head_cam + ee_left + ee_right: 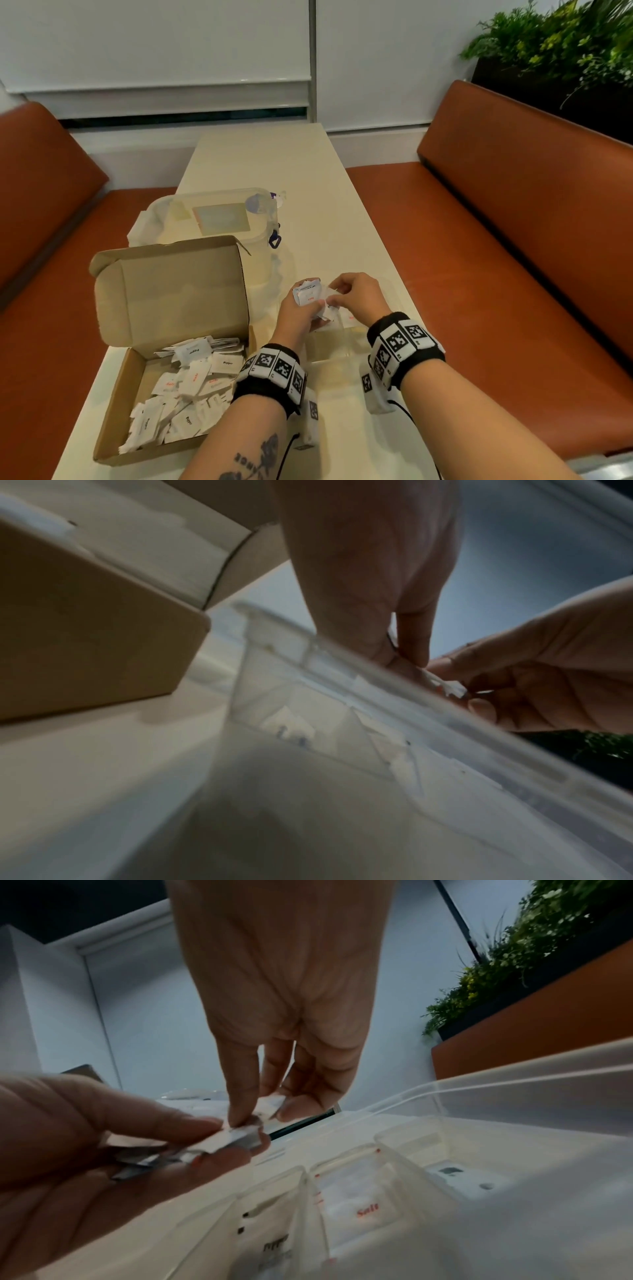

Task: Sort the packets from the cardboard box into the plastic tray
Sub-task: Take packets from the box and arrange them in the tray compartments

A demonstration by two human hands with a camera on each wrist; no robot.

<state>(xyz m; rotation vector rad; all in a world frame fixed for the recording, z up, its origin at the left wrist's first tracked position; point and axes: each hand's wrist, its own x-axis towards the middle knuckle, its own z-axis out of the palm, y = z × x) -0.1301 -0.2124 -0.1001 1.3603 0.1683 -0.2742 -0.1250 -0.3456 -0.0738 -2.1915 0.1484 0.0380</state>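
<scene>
An open cardboard box (pixel 113 404) at the table's left front holds several white salt and pepper packets (pixel 191 380). To its right lies a clear plastic tray (pixel 329 353) with divided compartments (pixel 383 1153); one holds a salt packet (pixel 363 1204), another a pepper packet (pixel 274 1242). Above the tray my left hand (pixel 301 308) grips a bunch of white packets (pixel 308 294). My right hand (pixel 356 298) pinches one packet (pixel 260 1110) of that bunch between thumb and fingertips (pixel 240 1118).
A clear lidded plastic container (pixel 219 219) stands behind the box. Orange bench seats (pixel 513 240) flank the narrow cream table (pixel 274 164). A planter with green leaves (pixel 561 44) sits behind the right bench.
</scene>
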